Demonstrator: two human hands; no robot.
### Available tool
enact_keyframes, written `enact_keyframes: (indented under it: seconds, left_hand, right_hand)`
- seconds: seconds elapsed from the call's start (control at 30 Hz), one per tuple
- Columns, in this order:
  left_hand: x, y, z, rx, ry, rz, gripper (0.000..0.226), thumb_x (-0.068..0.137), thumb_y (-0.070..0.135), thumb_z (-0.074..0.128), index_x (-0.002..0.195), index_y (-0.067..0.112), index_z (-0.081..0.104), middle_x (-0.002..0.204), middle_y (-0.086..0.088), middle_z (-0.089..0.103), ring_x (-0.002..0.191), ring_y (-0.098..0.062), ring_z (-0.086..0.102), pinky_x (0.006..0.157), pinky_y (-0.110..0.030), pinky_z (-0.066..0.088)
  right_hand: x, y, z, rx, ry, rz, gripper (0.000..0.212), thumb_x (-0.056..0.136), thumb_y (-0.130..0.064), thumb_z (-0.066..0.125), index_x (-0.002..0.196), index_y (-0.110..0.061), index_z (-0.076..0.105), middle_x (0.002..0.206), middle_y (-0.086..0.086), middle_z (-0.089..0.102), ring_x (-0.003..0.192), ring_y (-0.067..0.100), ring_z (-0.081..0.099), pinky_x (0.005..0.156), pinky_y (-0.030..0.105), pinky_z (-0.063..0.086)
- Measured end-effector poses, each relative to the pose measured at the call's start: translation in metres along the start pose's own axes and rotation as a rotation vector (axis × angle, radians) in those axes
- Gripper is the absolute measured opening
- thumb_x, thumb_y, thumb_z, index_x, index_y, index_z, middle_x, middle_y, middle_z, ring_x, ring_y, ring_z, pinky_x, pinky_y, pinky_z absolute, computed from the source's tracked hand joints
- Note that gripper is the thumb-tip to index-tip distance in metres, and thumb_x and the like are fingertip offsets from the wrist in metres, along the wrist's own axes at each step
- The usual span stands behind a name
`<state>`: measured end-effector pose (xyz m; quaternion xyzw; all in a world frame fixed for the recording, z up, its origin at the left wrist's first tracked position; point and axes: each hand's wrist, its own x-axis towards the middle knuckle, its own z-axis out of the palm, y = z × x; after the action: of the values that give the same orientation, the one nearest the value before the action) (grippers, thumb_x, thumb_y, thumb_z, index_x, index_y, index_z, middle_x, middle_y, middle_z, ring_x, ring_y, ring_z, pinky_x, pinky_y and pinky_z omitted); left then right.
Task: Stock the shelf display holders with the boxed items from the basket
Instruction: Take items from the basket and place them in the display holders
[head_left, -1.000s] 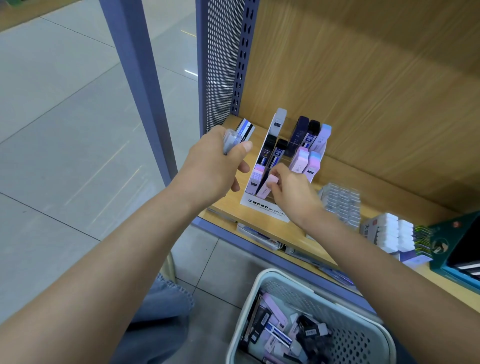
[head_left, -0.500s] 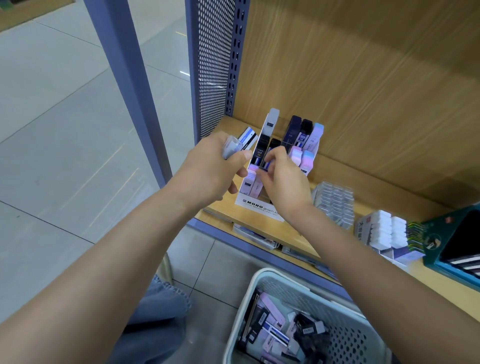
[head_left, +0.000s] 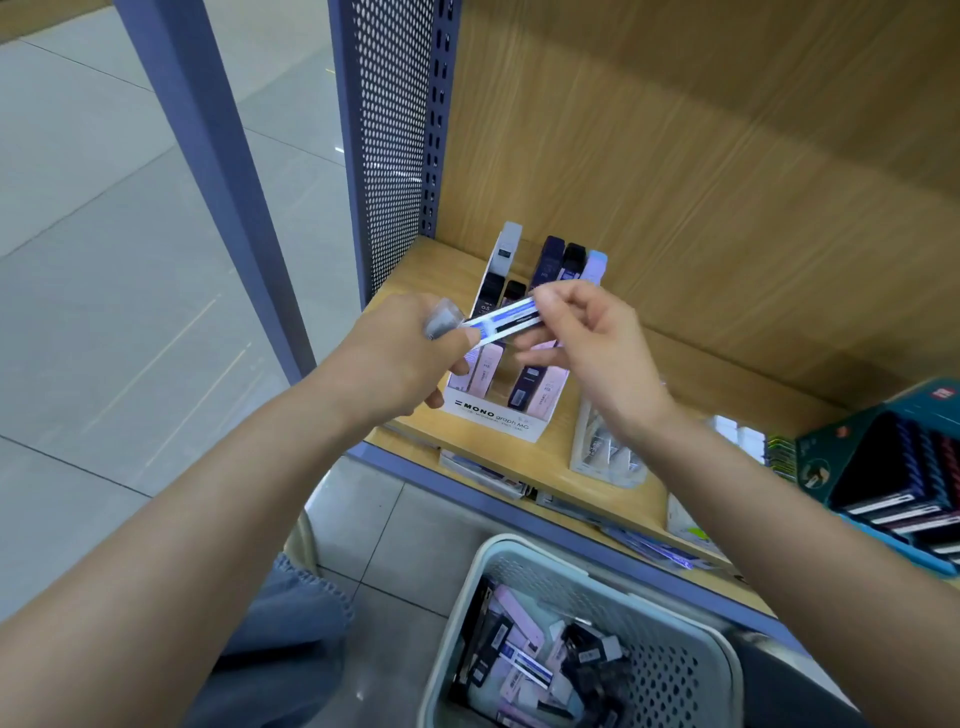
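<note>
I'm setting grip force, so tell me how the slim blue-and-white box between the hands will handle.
Probably stiff: the slim blue-and-white box spans straight between the left hand and right hand without sagging. Likely light, since the right hand's fingertips alone pinch its end. Flat sides, so it shouldn't roll.

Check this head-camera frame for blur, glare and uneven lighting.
Head view: motion blur smears the right hand and the white packs far right; the label on the display holder reads clearly; a small glare patch marks the floor; lighting is even.
</note>
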<state>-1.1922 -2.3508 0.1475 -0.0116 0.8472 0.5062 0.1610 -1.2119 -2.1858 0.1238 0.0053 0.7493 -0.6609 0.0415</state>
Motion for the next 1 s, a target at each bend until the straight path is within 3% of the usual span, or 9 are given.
enact_keyframes:
  seconds: [0.13, 0.27, 0.37, 0.47, 0.63, 0.77, 1.0]
  left_hand:
    - [0.002, -0.002, -0.002, 0.035, 0.036, -0.003, 0.017, 0.096, 0.025, 0.049, 0.098, 0.013, 0.060, 0.091, -0.001, 0.066, 0.054, -0.012, 0.050, 0.042, -0.015, 0.035]
    - [0.006, -0.006, -0.002, 0.038, 0.084, -0.039, 0.013, 0.095, 0.023, 0.050, 0.102, 0.014, 0.057, 0.101, -0.010, 0.063, 0.062, -0.014, 0.046, 0.051, -0.022, 0.036]
    - [0.010, -0.011, -0.002, 0.029, 0.136, -0.055, 0.015, 0.095, 0.019, 0.047, 0.105, 0.009, 0.050, 0.087, -0.006, 0.057, 0.058, -0.011, 0.042, 0.047, -0.021, 0.031]
    - [0.013, -0.011, -0.002, 0.021, 0.180, -0.094, 0.022, 0.095, 0.019, 0.043, 0.108, 0.003, 0.050, 0.072, -0.002, 0.046, 0.056, -0.011, 0.040, 0.045, -0.022, 0.029]
    - [0.011, -0.009, -0.001, -0.026, 0.163, -0.099, 0.008, 0.097, 0.024, 0.041, 0.095, 0.016, 0.043, 0.091, -0.006, 0.057, 0.064, -0.011, 0.044, 0.051, -0.025, 0.032]
    - [0.009, -0.010, -0.002, -0.026, 0.151, -0.069, 0.016, 0.097, 0.027, 0.043, 0.082, 0.023, 0.038, 0.105, -0.007, 0.061, 0.069, -0.012, 0.045, 0.053, -0.026, 0.034]
    - [0.008, -0.011, -0.004, 0.008, 0.142, -0.050, 0.006, 0.096, 0.026, 0.045, 0.096, 0.020, 0.044, 0.104, -0.006, 0.062, 0.071, -0.013, 0.049, 0.053, -0.024, 0.036]
  right_hand:
    - [0.010, 0.002, -0.020, 0.017, 0.125, -0.030, 0.012, 0.097, -0.014, 0.050, 0.089, -0.012, 0.059, 0.077, 0.002, 0.066, 0.062, 0.006, 0.065, 0.061, 0.016, 0.054]
    - [0.017, 0.016, -0.025, -0.082, 0.158, -0.027, 0.005, 0.093, -0.012, 0.058, 0.088, -0.013, 0.059, 0.082, 0.010, 0.066, 0.066, 0.009, 0.068, 0.063, 0.017, 0.054]
    - [0.023, 0.031, -0.026, -0.306, 0.155, -0.050, 0.004, 0.089, -0.010, 0.063, 0.090, -0.011, 0.060, 0.079, 0.007, 0.066, 0.066, 0.007, 0.067, 0.066, 0.015, 0.053]
    - [0.028, 0.043, -0.023, -0.694, 0.085, -0.101, 0.006, 0.089, -0.013, 0.064, 0.091, -0.016, 0.059, 0.081, 0.002, 0.062, 0.065, 0.005, 0.059, 0.065, 0.006, 0.046]
    - [0.034, 0.060, -0.010, -1.052, -0.073, -0.096, 0.024, 0.094, -0.019, 0.058, 0.116, -0.009, 0.059, 0.101, 0.008, 0.067, 0.089, 0.022, 0.062, 0.079, 0.039, 0.053]
    - [0.037, 0.064, -0.006, -1.158, -0.096, -0.122, 0.026, 0.096, -0.018, 0.053, 0.120, -0.008, 0.054, 0.108, 0.013, 0.066, 0.092, 0.028, 0.064, 0.076, 0.041, 0.054]
    - [0.037, 0.060, -0.011, -1.217, -0.114, -0.132, 0.027, 0.095, -0.021, 0.054, 0.120, -0.010, 0.058, 0.111, 0.010, 0.064, 0.096, 0.026, 0.062, 0.076, 0.040, 0.053]
